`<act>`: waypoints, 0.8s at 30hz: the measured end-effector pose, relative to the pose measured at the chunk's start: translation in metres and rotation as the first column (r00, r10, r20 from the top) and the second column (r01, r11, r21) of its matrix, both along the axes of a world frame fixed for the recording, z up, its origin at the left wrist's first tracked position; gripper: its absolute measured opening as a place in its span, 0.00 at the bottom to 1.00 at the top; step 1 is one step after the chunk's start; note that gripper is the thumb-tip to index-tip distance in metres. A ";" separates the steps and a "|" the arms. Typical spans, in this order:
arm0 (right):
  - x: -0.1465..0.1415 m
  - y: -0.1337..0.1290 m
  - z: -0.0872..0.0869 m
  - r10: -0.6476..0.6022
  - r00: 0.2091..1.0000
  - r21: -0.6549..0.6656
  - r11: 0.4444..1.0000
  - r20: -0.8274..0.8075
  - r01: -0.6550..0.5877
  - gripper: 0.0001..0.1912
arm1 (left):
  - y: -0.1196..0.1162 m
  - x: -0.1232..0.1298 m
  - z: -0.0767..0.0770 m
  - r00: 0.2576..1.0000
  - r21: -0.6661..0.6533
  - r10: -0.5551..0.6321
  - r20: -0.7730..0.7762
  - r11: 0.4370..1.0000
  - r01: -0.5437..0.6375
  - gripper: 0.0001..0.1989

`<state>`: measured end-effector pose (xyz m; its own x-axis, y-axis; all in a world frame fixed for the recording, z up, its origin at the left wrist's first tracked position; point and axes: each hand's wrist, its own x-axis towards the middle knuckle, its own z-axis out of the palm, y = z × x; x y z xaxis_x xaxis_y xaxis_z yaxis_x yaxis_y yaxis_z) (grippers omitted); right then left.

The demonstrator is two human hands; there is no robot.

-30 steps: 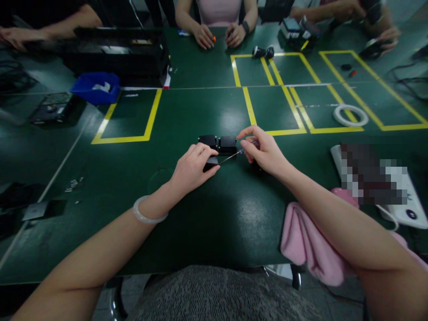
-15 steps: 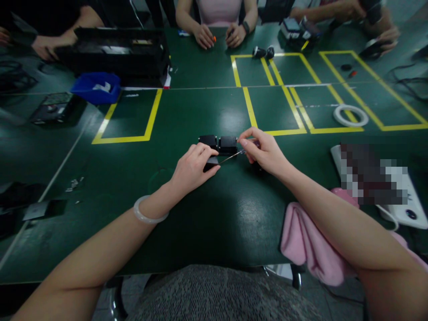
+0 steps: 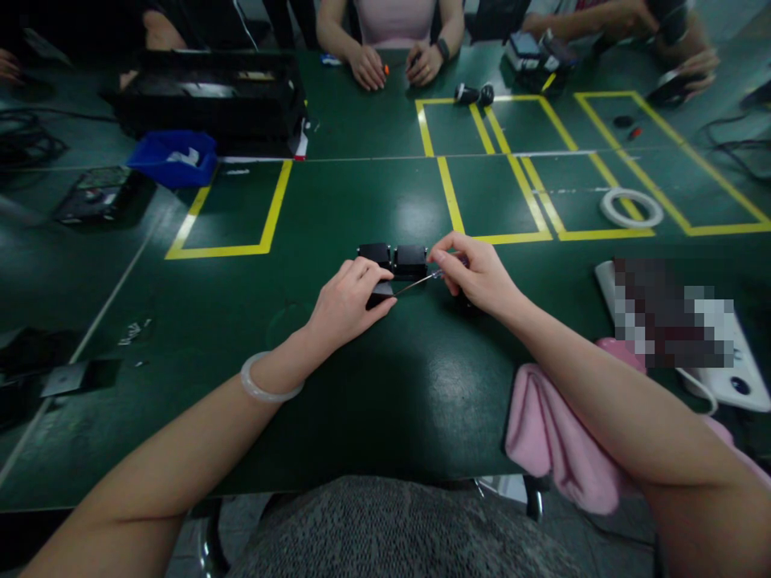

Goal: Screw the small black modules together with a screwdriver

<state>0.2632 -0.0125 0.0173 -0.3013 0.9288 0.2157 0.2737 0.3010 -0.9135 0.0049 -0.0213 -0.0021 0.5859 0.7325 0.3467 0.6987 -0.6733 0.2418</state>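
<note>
My right hand (image 3: 470,269) is closed around the handle of a screwdriver (image 3: 415,282). The thin metal shaft points left, and its tip meets the side of a small black block (image 3: 381,294). Fingers on top and thumb in front, my left hand (image 3: 349,299) grips that block against the table. Just behind it, two more black blocks, a left one (image 3: 374,254) and a right one (image 3: 411,258), stand side by side. Part of the held block is hidden under my left fingers. Something dark beneath my right hand is too covered to make out.
A blue bin (image 3: 174,156) and a long black housing (image 3: 205,100) stand at the back left. Loose small metal parts (image 3: 132,331) lie at left. To the right are a white tape roll (image 3: 631,209), a pink cloth (image 3: 554,433) and a white device (image 3: 747,353). Co-workers sit opposite.
My hands, the screwdriver and the blocks stay practically where they were. At the far left, a co-worker's hand and forearm have drawn back from the front of the black housing.
</note>
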 end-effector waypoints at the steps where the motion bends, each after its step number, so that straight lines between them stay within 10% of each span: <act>1: 0.000 0.000 0.000 0.001 1.000 0.003 1.000 -0.005 -0.001 0.10 | 0.000 0.000 0.000 1.000 0.000 0.001 -0.002 1.000 -0.001 0.13; 24: 0.000 0.000 0.000 0.021 1.000 0.035 0.999 -0.023 -0.020 0.04 | 0.000 0.000 -0.001 1.000 -0.002 0.003 0.004 1.000 -0.003 0.14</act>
